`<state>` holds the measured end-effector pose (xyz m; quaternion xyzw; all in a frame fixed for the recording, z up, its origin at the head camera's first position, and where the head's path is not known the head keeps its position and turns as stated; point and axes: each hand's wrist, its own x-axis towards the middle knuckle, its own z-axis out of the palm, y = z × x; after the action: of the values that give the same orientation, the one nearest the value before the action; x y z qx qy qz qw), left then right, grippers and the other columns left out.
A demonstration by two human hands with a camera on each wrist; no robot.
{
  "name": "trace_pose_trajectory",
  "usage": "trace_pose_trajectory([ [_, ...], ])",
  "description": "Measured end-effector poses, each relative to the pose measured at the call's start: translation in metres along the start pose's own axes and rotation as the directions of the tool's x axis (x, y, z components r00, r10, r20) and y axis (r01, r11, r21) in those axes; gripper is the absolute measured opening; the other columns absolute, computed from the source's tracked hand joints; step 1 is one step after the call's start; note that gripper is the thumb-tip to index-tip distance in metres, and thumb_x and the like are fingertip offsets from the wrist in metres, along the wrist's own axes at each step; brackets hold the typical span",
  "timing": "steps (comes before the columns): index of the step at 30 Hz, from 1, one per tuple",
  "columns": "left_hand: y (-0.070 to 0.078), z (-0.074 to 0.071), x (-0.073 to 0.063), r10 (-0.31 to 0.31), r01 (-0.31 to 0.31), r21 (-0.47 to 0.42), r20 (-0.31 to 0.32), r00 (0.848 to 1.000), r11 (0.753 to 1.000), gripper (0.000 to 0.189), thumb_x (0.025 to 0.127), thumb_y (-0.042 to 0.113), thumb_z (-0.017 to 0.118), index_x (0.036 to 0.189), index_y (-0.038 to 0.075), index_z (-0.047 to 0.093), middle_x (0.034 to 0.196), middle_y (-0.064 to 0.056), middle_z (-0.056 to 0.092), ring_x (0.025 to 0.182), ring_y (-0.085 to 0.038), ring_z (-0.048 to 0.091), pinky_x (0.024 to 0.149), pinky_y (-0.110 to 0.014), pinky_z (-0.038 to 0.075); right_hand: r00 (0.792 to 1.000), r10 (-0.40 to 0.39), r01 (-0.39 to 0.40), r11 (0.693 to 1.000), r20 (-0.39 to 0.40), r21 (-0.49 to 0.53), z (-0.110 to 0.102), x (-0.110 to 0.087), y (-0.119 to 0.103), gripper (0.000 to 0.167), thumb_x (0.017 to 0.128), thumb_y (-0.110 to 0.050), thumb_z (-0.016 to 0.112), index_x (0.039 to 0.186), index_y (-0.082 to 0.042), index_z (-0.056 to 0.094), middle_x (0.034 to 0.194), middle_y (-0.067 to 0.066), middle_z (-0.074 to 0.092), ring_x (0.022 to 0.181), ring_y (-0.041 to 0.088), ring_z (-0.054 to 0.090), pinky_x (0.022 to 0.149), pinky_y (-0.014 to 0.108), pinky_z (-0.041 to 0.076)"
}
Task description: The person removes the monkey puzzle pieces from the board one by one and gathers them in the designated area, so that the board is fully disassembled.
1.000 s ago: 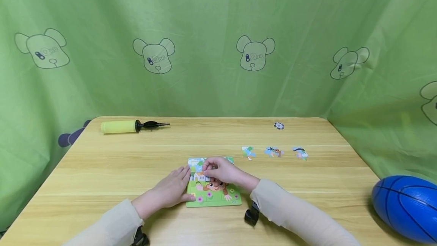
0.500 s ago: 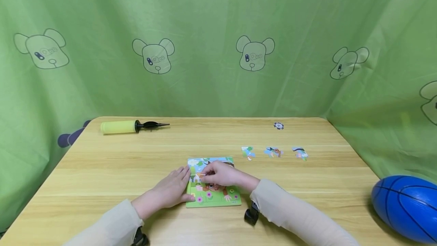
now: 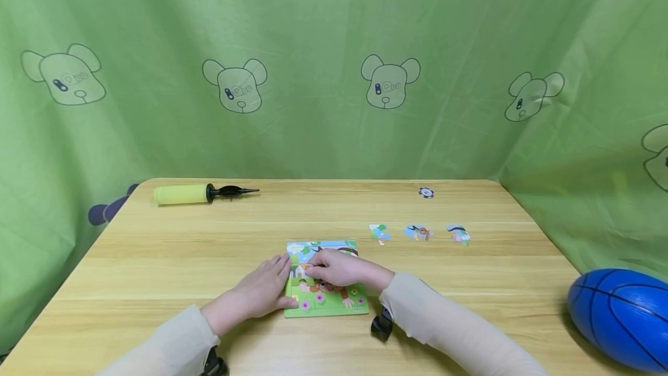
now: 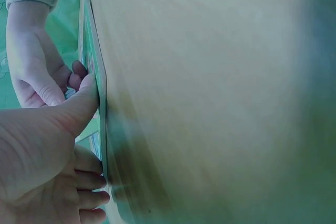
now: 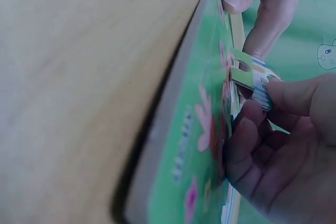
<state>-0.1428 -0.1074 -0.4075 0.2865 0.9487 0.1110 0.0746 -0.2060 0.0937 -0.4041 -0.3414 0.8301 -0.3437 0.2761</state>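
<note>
A jigsaw puzzle board with a cartoon monkey, flowers and a green border lies near the front middle of the table. My left hand rests along its left edge, fingers straight and thumb on the near left corner. Above the board's left middle, my right hand pinches a puzzle piece between thumb and fingers. In the right wrist view that piece stands tilted up from the board's surface. The right fingers cover part of the monkey picture.
Three loose puzzle pieces lie in a row behind and right of the board. A round black-and-white chip is farther back. A yellow hand pump lies at the back left, and a blue ball at the right edge.
My right hand has shifted slightly toward me and lower over the board with the puzzle piece, uncovering the board's top edge. My left hand has stayed in place.
</note>
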Motion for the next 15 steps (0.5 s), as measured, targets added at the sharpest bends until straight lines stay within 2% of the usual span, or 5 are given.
trace_pose_trajectory([
  [2,0.0,0.0,0.0,-0.001,0.001,0.0,0.001,1.0,1.0,0.083,0.084,0.047,0.059,0.133,-0.016,0.034,0.141,-0.029,0.028,0.129,-0.042,0.026,0.106,-0.048,0.023,1.0,-0.002,0.002,1.0,-0.024,0.003,0.0,-0.001,0.001,0.029,0.097,-0.017,0.048,0.073,-0.005,0.056,0.051,-0.004,0.045,0.04,0.007,0.04,0.037,0.019,0.035],
  [7,0.001,-0.001,0.0,-0.004,0.004,-0.01,0.003,1.0,1.0,0.084,0.084,0.046,0.059,0.134,-0.015,0.033,0.141,-0.029,0.027,0.13,-0.042,0.026,0.107,-0.048,0.023,0.987,-0.036,0.042,0.999,-0.155,0.035,-0.004,-0.007,0.004,0.007,0.092,-0.015,0.057,0.094,-0.008,0.057,0.068,-0.002,0.051,0.054,0.008,0.045,0.049,0.021,0.041],
  [9,0.001,-0.001,0.0,-0.007,0.007,-0.015,0.003,1.0,1.0,0.084,0.084,0.046,0.06,0.134,-0.015,0.033,0.142,-0.029,0.027,0.13,-0.042,0.026,0.107,-0.047,0.022,0.979,-0.049,0.061,0.997,-0.199,0.056,-0.007,-0.011,0.005,0.011,0.09,-0.014,0.06,0.096,-0.007,0.055,0.071,-0.001,0.051,0.058,0.01,0.046,0.052,0.022,0.042],
  [15,0.001,-0.001,-0.001,-0.01,0.01,-0.024,0.007,1.0,1.0,0.084,0.083,0.046,0.06,0.134,-0.015,0.032,0.142,-0.029,0.026,0.13,-0.041,0.025,0.107,-0.047,0.021,0.966,-0.056,0.087,0.989,-0.253,0.115,-0.024,-0.028,0.013,0.012,0.089,-0.012,0.061,0.093,-0.003,0.054,0.076,0.003,0.051,0.063,0.014,0.046,0.054,0.023,0.044],
])
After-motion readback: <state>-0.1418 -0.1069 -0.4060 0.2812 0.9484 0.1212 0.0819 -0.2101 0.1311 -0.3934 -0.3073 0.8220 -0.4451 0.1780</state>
